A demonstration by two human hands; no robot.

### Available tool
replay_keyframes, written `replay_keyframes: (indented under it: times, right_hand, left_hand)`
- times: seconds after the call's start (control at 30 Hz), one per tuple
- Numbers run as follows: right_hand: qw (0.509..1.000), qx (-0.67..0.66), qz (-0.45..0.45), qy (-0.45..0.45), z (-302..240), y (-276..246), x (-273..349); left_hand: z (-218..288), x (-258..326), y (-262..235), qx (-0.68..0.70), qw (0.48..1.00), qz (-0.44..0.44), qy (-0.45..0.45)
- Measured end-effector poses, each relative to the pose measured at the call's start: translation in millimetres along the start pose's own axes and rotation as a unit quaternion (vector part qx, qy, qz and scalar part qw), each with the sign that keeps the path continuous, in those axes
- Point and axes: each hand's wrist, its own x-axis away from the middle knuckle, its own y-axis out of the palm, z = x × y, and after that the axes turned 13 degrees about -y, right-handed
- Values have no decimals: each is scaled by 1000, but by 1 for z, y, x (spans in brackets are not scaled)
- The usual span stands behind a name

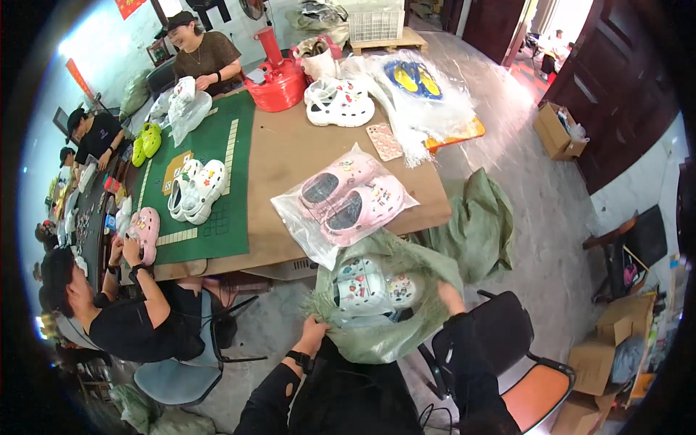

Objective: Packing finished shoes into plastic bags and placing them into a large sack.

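Note:
My left hand (314, 330) grips the near left rim of a green woven sack (406, 330) that I hold open below the table edge. At the sack's right rim, my right hand (449, 296) pinches the fabric. Inside the sack lie white clogs (366, 286) with coloured charms, wrapped in clear plastic. Just above the sack, on the brown table (290, 156), rests a clear bag with a pink pair of clogs (348, 196). Both my sleeves are black, and a dark watch sits on my left wrist.
A person in black at the left handles a pink clog (145, 232) by a green mat (210, 181) with a white pair (197, 190). More white clogs (339, 103), a red bucket (277, 81), plastic bags and other seated people lie farther back. A black chair (507, 355) and cardboard boxes (609, 348) stand at my right.

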Motion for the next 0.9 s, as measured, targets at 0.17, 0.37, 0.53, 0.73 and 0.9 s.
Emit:
replay_keyframes:
  times: [0.17, 0.37, 0.53, 0.73, 0.9]
  right_hand:
    - [978, -172, 56, 101, -82, -62, -57]
    - [977, -19, -206, 56, -129, -49, -49]
    - [987, 139, -54, -62, -262, 22, -26]
    - [876, -459, 60, 137, -273, 109, -98]
    - [790, -545, 167, 228, -261, 123, -127]
  left_hand:
    - [-2, -8, 1, 36, 995, -84, 33]
    - [18, -11, 3, -35, 992, -113, 42]
    - [60, 22, -12, -166, 978, -108, -67]
    - [62, -16, -31, -284, 931, -231, 7]
    - [91, -34, -42, -441, 862, -241, 67]
